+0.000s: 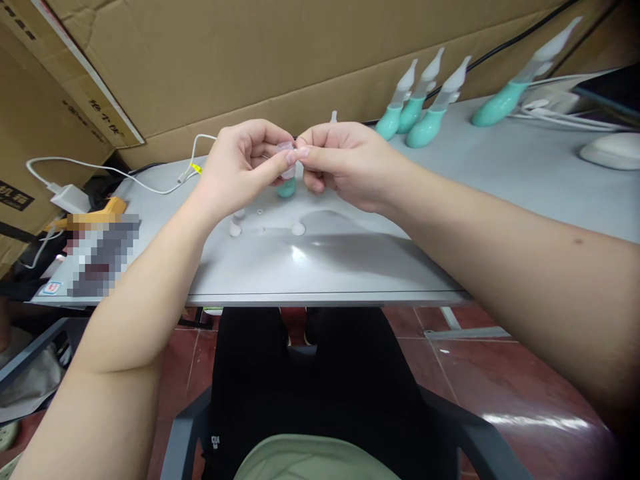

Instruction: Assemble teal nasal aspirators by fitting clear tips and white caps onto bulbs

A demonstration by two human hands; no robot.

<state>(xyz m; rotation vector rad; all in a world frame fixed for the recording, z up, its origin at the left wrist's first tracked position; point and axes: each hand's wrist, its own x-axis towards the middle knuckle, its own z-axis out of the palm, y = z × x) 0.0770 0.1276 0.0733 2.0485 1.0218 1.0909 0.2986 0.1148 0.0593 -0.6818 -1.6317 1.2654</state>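
- Clear plastic piece (pixel 289 173): it sits between my two hands, raised over the grey table (pixel 340 277), perhaps lifted so that I can see its rim.
- My left hand (pixel 246 155) pinches it between thumb and curled fingers, likely to steady it from the left.
- My right hand (pixel 344 159) has thumb and forefinger pressed together at its right edge; whether a smaller part lies between them, I cannot tell. Such a fingertip hold would suit fine work.
- A teal bulb (pixel 287 189) shows just beyond, mostly hidden by my hands.
- On the near side lie a small white ring (pixel 260 211) and a white cap (pixel 299 229), probably kept there for easy reach.
- Three teal bulbs with white tips (pixel 424 131) stand together, far right, with another bulb (pixel 500 107) farther right, perhaps set aside to leave me elbow room.
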